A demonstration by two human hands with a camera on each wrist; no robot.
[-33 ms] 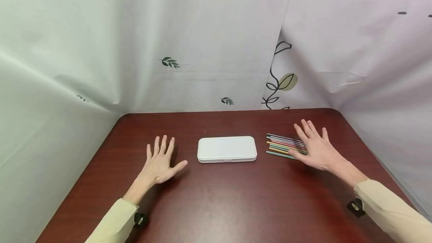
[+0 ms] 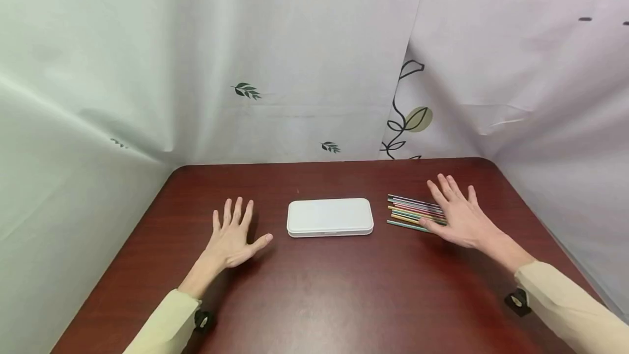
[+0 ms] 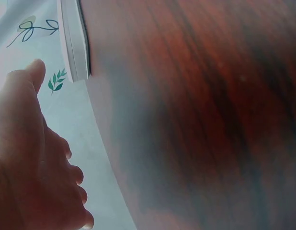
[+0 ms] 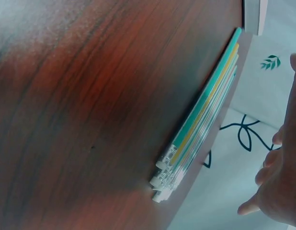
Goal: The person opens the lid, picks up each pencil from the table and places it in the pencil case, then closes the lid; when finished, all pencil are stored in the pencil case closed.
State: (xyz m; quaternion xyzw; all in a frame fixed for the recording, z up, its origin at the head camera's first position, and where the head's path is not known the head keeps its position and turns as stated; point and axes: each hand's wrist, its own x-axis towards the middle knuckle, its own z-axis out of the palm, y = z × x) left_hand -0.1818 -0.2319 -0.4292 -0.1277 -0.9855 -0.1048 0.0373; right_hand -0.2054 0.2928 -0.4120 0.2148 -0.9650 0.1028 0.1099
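My left hand, fingers spread straight, hovers over the table left of a flat white case. The case lies with its lid down, a small catch on its front edge; one end of it shows at the top of the left wrist view. On the right, a bunch of colored pencils lies side by side, white erasers at one end in the right wrist view. Over their right ends my right hand is held with spread fingers, hiding part of them from the head view. Neither hand grips anything.
The dark red wood-grain table has rounded far corners. White cloth printed with leaves hangs behind it and along both sides. A small black device sits at the right wrist, another at the left.
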